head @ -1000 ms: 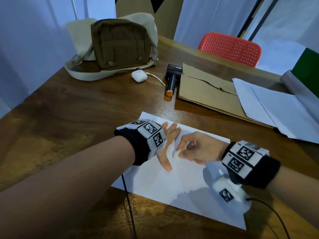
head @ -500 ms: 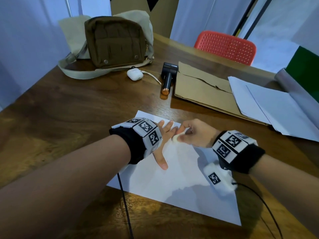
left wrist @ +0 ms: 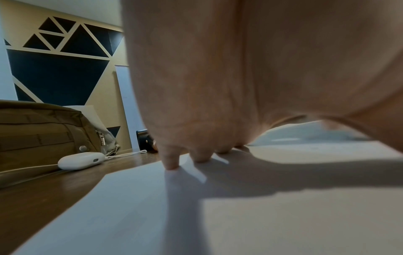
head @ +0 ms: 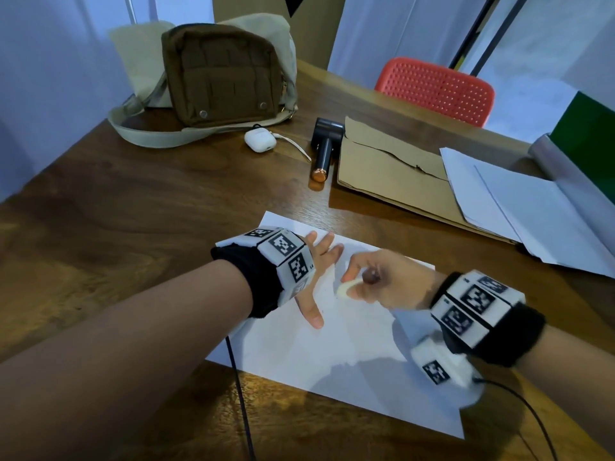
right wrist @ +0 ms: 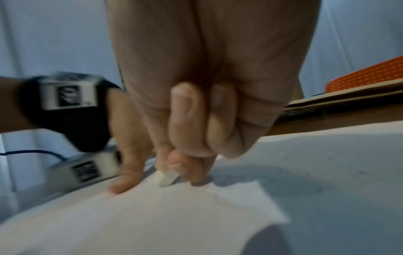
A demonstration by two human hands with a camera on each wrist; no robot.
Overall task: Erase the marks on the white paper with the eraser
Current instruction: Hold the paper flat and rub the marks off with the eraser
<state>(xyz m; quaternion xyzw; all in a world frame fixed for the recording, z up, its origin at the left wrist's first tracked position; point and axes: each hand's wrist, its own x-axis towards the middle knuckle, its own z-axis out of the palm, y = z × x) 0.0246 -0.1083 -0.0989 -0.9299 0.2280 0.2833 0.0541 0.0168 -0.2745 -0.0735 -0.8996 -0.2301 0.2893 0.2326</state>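
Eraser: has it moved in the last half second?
Yes. The eraser slid back toward the person, from the fingertips of the left hand toward its thumb.

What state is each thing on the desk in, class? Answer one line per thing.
White paper: flat on the table, pinned by the left hand.
Left hand: fingers spread, pressing the paper.
Right hand: pinching the eraser.
Eraser: tilted, tip on the paper.
Brown bag: upright, closed.
Earbud case: lid shut.
Brown envelope: lying flat, flap torn.
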